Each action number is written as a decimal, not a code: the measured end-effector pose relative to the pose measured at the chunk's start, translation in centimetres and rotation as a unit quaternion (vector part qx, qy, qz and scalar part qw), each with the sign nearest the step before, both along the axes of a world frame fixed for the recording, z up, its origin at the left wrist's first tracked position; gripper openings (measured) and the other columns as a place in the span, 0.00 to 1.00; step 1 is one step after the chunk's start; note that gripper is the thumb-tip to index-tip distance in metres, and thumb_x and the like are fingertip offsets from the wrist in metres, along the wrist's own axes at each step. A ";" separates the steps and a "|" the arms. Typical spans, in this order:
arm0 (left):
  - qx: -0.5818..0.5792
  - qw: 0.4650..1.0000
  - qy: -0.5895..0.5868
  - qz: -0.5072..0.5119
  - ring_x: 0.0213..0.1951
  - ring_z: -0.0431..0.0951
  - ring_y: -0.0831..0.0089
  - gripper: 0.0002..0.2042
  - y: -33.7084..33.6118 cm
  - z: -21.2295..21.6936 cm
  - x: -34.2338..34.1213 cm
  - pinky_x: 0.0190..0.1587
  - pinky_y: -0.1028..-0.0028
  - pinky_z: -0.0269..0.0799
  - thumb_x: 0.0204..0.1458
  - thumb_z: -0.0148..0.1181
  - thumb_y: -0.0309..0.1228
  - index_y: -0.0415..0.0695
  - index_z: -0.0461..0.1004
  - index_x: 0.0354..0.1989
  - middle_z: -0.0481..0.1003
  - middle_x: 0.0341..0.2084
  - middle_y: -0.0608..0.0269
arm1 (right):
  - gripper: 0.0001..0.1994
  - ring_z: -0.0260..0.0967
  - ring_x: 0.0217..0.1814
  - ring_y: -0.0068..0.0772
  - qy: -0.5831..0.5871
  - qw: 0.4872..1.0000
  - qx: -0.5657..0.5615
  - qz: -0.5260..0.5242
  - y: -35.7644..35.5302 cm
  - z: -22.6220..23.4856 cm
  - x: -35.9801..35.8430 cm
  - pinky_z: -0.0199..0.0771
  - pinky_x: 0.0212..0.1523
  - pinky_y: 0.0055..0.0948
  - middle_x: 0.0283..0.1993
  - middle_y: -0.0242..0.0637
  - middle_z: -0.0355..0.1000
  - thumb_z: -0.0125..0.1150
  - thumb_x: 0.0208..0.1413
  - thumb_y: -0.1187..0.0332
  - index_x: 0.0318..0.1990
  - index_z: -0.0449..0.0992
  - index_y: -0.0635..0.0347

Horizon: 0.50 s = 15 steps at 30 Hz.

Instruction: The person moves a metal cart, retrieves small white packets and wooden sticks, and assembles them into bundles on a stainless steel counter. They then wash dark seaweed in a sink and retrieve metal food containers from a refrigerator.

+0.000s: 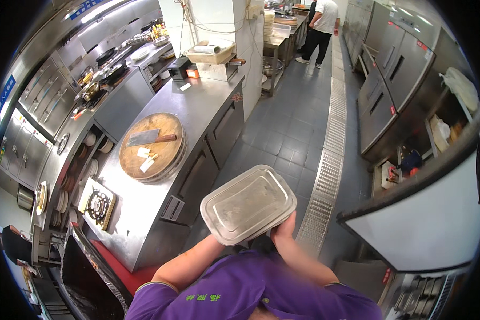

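In front of my chest I hold a rectangular metal tray with rounded corners, tilted and scuffed on top. A second rim shows under its right edge, so it looks like a stack of trays or a lidded one; I cannot tell which. My right hand grips the near right corner. My left hand supports the near left corner, its fingers hidden beneath the metal. To the left, on the steel counter, lies a round wooden chopping board bearing a cleaver and small pale pieces.
A portable gas stove sits at the counter's near end. A plastic basket stands at its far end. A drain grate runs along the tiled floor. Steel refrigerators line the right. Another person stands far down the aisle.
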State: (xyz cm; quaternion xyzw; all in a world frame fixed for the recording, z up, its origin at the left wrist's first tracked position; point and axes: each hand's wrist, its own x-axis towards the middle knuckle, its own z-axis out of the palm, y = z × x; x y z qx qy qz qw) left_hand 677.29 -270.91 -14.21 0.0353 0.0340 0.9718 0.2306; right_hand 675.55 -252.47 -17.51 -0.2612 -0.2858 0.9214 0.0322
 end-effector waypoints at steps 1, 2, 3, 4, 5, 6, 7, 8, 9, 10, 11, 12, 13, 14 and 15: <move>0.000 1.000 0.018 0.017 0.56 0.73 0.60 0.24 -0.7 -0.2 -1.6 0.59 0.59 0.72 0.65 0.44 0.45 0.43 0.66 0.62 0.71 0.58 0.54 | 0.21 0.70 0.55 0.37 0.004 1.000 -0.008 0.022 -0.3 -1.0 -2.2 0.67 0.58 0.36 0.51 0.40 0.74 0.42 0.65 0.55 0.50 0.74 0.62; -0.002 0.999 0.040 0.030 0.58 0.72 0.60 0.25 -1.2 -0.1 -3.4 0.59 0.60 0.71 0.65 0.44 0.45 0.42 0.65 0.63 0.70 0.59 0.53 | 0.21 0.70 0.55 0.36 0.012 0.999 -0.019 0.043 -0.7 -1.7 -4.6 0.67 0.58 0.35 0.50 0.39 0.74 0.42 0.65 0.55 0.50 0.74 0.62; -0.002 0.998 0.054 0.042 0.59 0.71 0.60 0.25 -1.4 -0.1 -4.9 0.60 0.61 0.71 0.65 0.43 0.46 0.41 0.63 0.64 0.69 0.60 0.53 | 0.21 0.70 0.54 0.35 0.020 0.997 -0.030 0.064 -1.0 -2.3 -6.8 0.67 0.57 0.35 0.50 0.39 0.75 0.42 0.65 0.56 0.50 0.74 0.62; 0.006 0.997 0.055 0.057 0.61 0.69 0.60 0.27 -1.8 -0.4 -6.2 0.62 0.61 0.68 0.66 0.43 0.46 0.40 0.61 0.65 0.67 0.62 0.52 | 0.20 0.70 0.53 0.34 0.025 0.997 0.010 0.066 -1.6 -1.9 -8.5 0.66 0.58 0.34 0.49 0.38 0.75 0.41 0.66 0.56 0.49 0.74 0.61; 0.012 0.995 0.064 0.071 0.63 0.67 0.60 0.28 -2.4 -0.6 -8.2 0.63 0.61 0.66 0.66 0.43 0.47 0.40 0.59 0.66 0.65 0.63 0.52 | 0.20 0.70 0.54 0.33 0.041 0.996 0.008 0.076 -2.2 -1.4 -10.8 0.66 0.58 0.34 0.50 0.37 0.75 0.40 0.66 0.56 0.49 0.74 0.61; 0.008 0.994 0.072 0.087 0.63 0.67 0.60 0.28 -2.8 -0.9 -10.7 0.64 0.61 0.66 0.66 0.43 0.47 0.40 0.59 0.66 0.65 0.64 0.52 | 0.20 0.69 0.54 0.33 0.056 0.995 0.006 0.086 -2.9 -0.9 -13.4 0.65 0.59 0.34 0.50 0.37 0.74 0.40 0.67 0.56 0.49 0.74 0.61; 0.004 0.993 0.062 0.100 0.63 0.67 0.60 0.28 -3.2 -1.1 -12.6 0.64 0.61 0.66 0.66 0.43 0.47 0.40 0.59 0.66 0.64 0.64 0.52 | 0.19 0.69 0.54 0.33 0.068 0.993 0.005 0.099 -3.8 -0.3 -15.7 0.65 0.59 0.35 0.50 0.36 0.74 0.40 0.67 0.57 0.49 0.74 0.60; 0.000 0.992 0.052 0.116 0.63 0.66 0.60 0.28 -3.6 -1.5 -14.8 0.64 0.61 0.65 0.66 0.43 0.48 0.40 0.59 0.67 0.64 0.64 0.52 | 0.20 0.69 0.55 0.33 0.068 0.991 0.017 0.110 -4.4 -0.3 -17.8 0.65 0.59 0.35 0.51 0.36 0.74 0.39 0.67 0.56 0.50 0.73 0.60; -0.005 0.991 0.033 0.130 0.63 0.66 0.60 0.28 -4.0 -2.1 -16.8 0.64 0.61 0.65 0.66 0.43 0.48 0.40 0.59 0.67 0.64 0.64 0.52 | 0.20 0.68 0.56 0.33 0.068 0.990 0.029 0.121 -5.1 -0.5 -20.0 0.65 0.59 0.35 0.52 0.36 0.73 0.39 0.67 0.56 0.51 0.73 0.60; -0.012 0.990 0.014 0.140 0.63 0.66 0.60 0.28 -4.5 -2.6 -18.8 0.64 0.61 0.65 0.66 0.43 0.48 0.40 0.58 0.67 0.64 0.64 0.52 | 0.20 0.68 0.57 0.33 0.073 0.988 0.039 0.131 -5.7 -0.6 -22.3 0.65 0.60 0.36 0.53 0.36 0.73 0.39 0.67 0.56 0.52 0.72 0.59; -0.018 0.989 -0.009 0.148 0.63 0.66 0.60 0.28 -5.0 -3.4 -20.8 0.64 0.61 0.65 0.66 0.43 0.48 0.40 0.58 0.67 0.64 0.64 0.52 | 0.22 0.66 0.59 0.34 0.076 0.984 0.036 0.156 -6.4 -0.8 -24.6 0.64 0.61 0.36 0.56 0.35 0.71 0.38 0.67 0.54 0.55 0.71 0.58; -0.024 0.986 -0.028 0.160 0.64 0.66 0.60 0.29 -5.5 -4.1 -23.0 0.64 0.61 0.64 0.66 0.43 0.48 0.40 0.58 0.67 0.64 0.64 0.52 | 0.23 0.65 0.62 0.35 0.079 0.980 0.032 0.180 -6.9 -0.9 -27.0 0.64 0.63 0.36 0.59 0.35 0.69 0.37 0.67 0.52 0.58 0.69 0.57; -0.033 0.984 -0.050 0.170 0.64 0.65 0.60 0.29 -6.3 -4.8 -24.8 0.64 0.61 0.64 0.66 0.43 0.48 0.39 0.58 0.67 0.63 0.64 0.52 | 0.25 0.64 0.64 0.35 0.081 0.975 0.026 0.205 -7.9 -1.0 -29.2 0.63 0.64 0.37 0.62 0.34 0.68 0.37 0.67 0.49 0.61 0.67 0.56; -0.043 0.980 -0.070 0.180 0.64 0.65 0.60 0.29 -7.1 -5.5 -26.9 0.65 0.61 0.64 0.66 0.43 0.48 0.39 0.58 0.67 0.63 0.64 0.52 | 0.25 0.64 0.64 0.35 0.064 0.973 0.022 0.219 -9.0 -1.0 -31.6 0.64 0.64 0.37 0.62 0.34 0.68 0.37 0.67 0.50 0.61 0.68 0.56; -0.053 0.976 -0.089 0.190 0.64 0.65 0.60 0.29 -8.1 -6.2 -29.0 0.65 0.61 0.64 0.65 0.43 0.48 0.39 0.57 0.67 0.63 0.65 0.52 | 0.25 0.64 0.64 0.36 0.047 0.971 0.020 0.232 -10.2 -1.0 -34.2 0.65 0.63 0.37 0.62 0.34 0.68 0.38 0.68 0.50 0.61 0.68 0.56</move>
